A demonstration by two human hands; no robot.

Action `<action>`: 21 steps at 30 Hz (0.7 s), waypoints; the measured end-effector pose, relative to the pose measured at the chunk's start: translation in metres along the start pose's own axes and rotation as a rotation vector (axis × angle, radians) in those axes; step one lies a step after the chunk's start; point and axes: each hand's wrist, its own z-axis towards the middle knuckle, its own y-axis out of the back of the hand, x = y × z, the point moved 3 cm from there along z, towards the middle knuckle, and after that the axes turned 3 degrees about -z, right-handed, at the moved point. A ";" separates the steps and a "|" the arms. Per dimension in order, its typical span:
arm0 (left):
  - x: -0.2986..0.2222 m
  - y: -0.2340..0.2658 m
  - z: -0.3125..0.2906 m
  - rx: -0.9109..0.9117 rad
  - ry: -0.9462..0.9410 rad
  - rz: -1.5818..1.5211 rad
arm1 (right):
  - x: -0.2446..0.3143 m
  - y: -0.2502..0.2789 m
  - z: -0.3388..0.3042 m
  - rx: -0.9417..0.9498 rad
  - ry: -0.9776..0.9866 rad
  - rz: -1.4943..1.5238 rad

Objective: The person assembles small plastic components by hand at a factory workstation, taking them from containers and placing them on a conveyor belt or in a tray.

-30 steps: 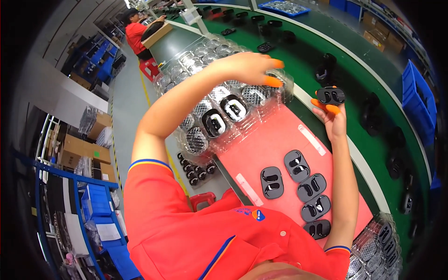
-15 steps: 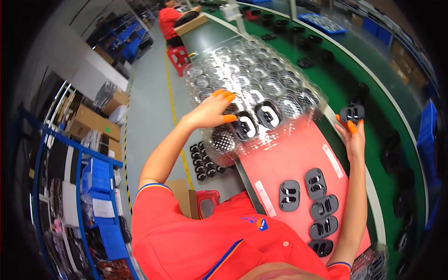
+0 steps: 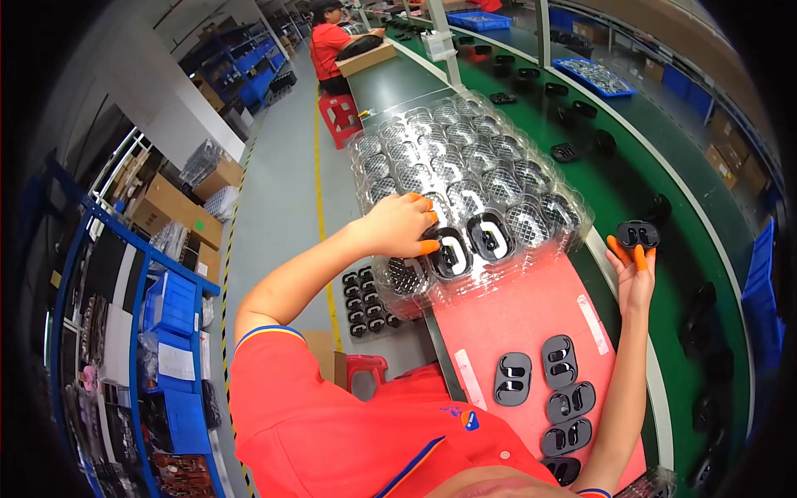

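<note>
A clear plastic blister tray (image 3: 490, 158) with many rounded pockets lies across the bench. Two black oval parts, each with a white curved strip, sit in its near pockets: a left one (image 3: 451, 252) and a right one (image 3: 491, 236). My left hand (image 3: 398, 226), with orange finger covers, rests over the tray, thumb at the left part's edge and fingers apart from the thumb. At the belt's edge my right hand (image 3: 636, 278) grips a black oval part with two slots (image 3: 638, 234) at its fingertips. Several similar dark oval parts (image 3: 559, 360) lie on the red mat (image 3: 473, 311).
A green conveyor belt (image 3: 531, 108) carrying scattered black parts runs along the right. Below the bench, on the left, stands a tray of black parts (image 3: 365, 300). A red stool (image 3: 338, 116) and a co-worker (image 3: 330, 41) are farther up. Blue shelving (image 3: 149, 266) stands far left.
The view has shifted, so the bench and tray appear lower and slightly further right. My left hand stays by the same part, its fingers a little more curled; my right hand still holds its part.
</note>
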 end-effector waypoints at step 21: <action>-0.031 0.013 0.241 0.138 -0.104 -2.493 | -0.013 0.026 -0.005 0.025 -0.002 0.096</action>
